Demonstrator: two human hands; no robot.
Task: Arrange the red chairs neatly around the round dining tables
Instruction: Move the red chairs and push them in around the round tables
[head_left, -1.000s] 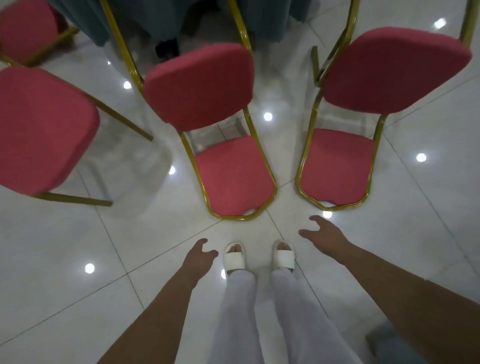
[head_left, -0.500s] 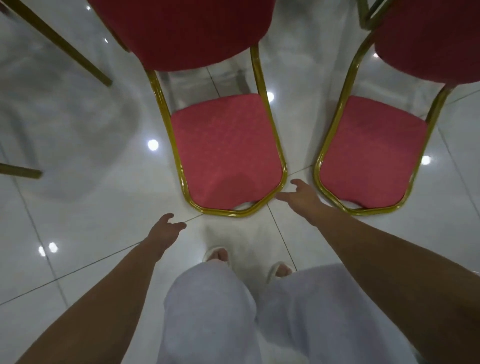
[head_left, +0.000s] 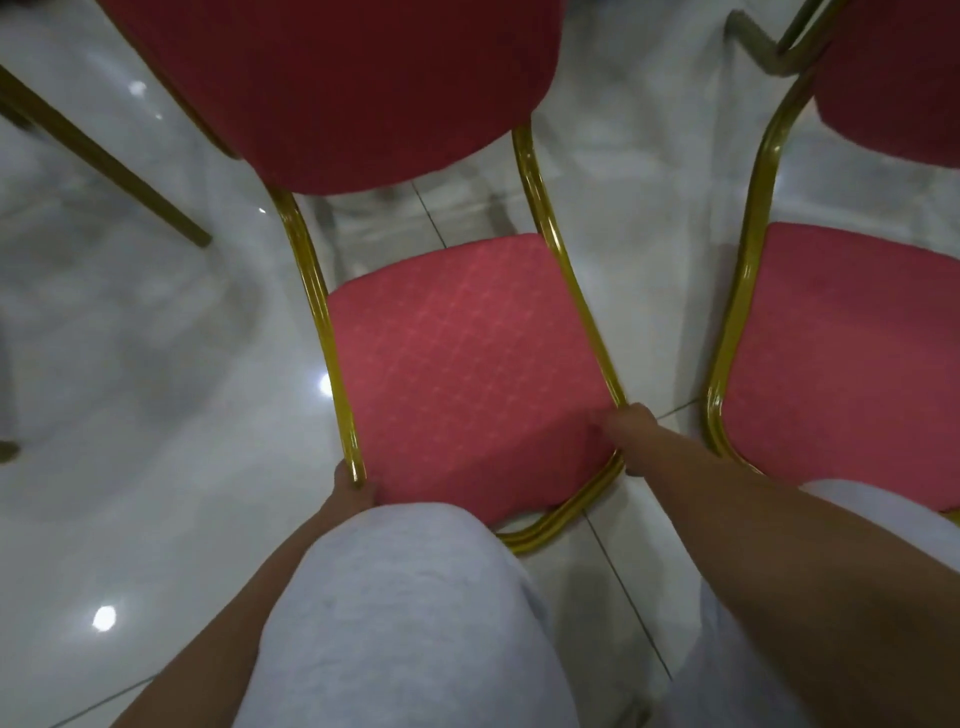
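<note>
Gripping the front corners of the middle red chair (head_left: 457, 364), both hands have their fingers clamped on it. The left hand (head_left: 349, 492) holds the gold frame (head_left: 322, 332) at lower centre-left, and the right hand (head_left: 631, 432) pinches seat and tube at centre-right. That chair fills the middle of the frame, with a second red chair (head_left: 841, 353) just beside it at right, both on glossy white tiles (head_left: 156, 364). Pale trousered knees (head_left: 415, 597) crowd the bottom.

Cloth, metal, tile.
The middle red chair seat (head_left: 467, 374) is matt patterned woven cloth; its gold tubular metal frame (head_left: 323, 338) is smooth and glossy. The white tiled floor (head_left: 156, 415) shines; the near pale grey trousers (head_left: 405, 623) are soft cloth.
</note>
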